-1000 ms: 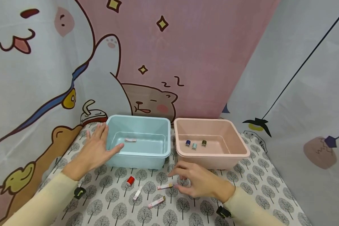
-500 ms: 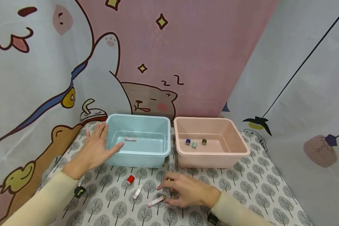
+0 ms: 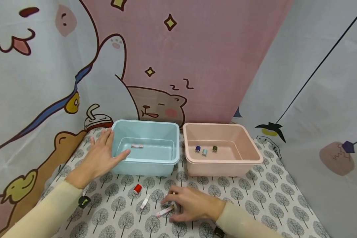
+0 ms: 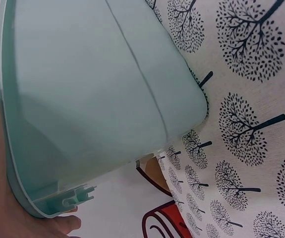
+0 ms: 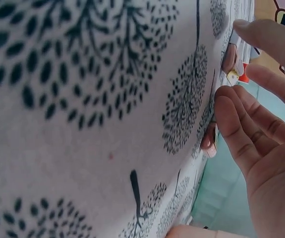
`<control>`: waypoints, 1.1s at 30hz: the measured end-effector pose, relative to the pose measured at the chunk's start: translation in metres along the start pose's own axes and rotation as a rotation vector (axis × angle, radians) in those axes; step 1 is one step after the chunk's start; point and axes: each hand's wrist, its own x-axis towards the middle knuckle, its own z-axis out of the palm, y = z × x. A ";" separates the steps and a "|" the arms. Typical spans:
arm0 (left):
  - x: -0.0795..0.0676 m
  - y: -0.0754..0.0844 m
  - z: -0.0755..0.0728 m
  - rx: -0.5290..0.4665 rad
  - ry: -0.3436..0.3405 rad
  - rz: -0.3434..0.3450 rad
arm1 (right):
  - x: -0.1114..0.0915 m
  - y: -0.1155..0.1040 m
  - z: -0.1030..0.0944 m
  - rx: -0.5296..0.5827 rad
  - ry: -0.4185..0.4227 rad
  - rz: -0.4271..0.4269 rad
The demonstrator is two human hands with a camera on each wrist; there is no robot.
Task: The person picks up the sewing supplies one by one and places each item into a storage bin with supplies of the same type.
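Observation:
My left hand [image 3: 98, 160] rests on the left rim of the pale blue bin [image 3: 154, 161], fingers extended and thumb reaching over the front corner. My right hand [image 3: 196, 205] is low over the cloth, thumb and fingers apart on the right of a slim white stick with pink print [image 3: 165, 211]. In the right wrist view, brownish ends of two sticks show near the fingers, one stick end [image 5: 209, 141] just below the fingertips. Another white stick [image 3: 144, 202] and a red thread spool [image 3: 137, 189] lie farther left. Any third stick on the cloth is hidden by my right hand in the head view.
One similar stick [image 3: 137, 146] lies inside the blue bin. Right of it stands a peach bin [image 3: 226, 162] holding a dark blue spool [image 3: 197, 149], a light blue spool [image 3: 204, 152] and an olive spool [image 3: 215, 149]. A printed curtain [image 3: 214, 66] hangs behind.
My right hand has moved left and toward me from beside the peach bin, covering the place of a stick seen earlier. My left hand stays on the blue bin.

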 end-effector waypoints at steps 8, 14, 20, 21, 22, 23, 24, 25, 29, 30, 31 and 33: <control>0.000 0.002 -0.002 -0.006 0.000 -0.001 | 0.007 0.000 0.005 -0.025 0.015 -0.058; 0.000 0.003 -0.002 -0.003 -0.001 -0.002 | 0.010 0.002 0.006 -0.003 0.016 -0.090; 0.001 0.002 -0.002 0.003 -0.006 -0.001 | 0.011 0.001 0.006 -0.018 0.004 -0.099; 0.001 0.002 -0.002 0.003 -0.005 -0.002 | 0.012 0.001 0.006 -0.023 0.003 -0.100; 0.001 0.003 -0.002 0.002 -0.003 0.000 | 0.012 0.001 0.006 -0.025 0.002 -0.102; 0.001 0.002 -0.002 0.002 -0.001 -0.001 | 0.012 0.001 0.006 -0.024 0.000 -0.102; 0.001 0.003 -0.003 0.001 -0.001 -0.001 | 0.012 0.002 0.007 -0.025 0.000 -0.104; 0.001 0.002 -0.002 0.000 0.000 -0.002 | 0.012 0.002 0.007 -0.023 -0.001 -0.105; -0.001 0.003 -0.002 -0.002 -0.007 -0.006 | 0.012 0.003 0.008 -0.008 -0.002 -0.109; -0.001 0.003 -0.002 -0.003 -0.009 -0.007 | 0.012 0.003 0.008 -0.008 0.000 -0.111; -0.001 0.003 -0.002 -0.002 -0.009 -0.007 | 0.012 0.003 0.008 -0.005 -0.001 -0.112; -0.001 0.003 -0.002 -0.002 -0.010 -0.006 | 0.012 0.003 0.008 -0.007 0.001 -0.114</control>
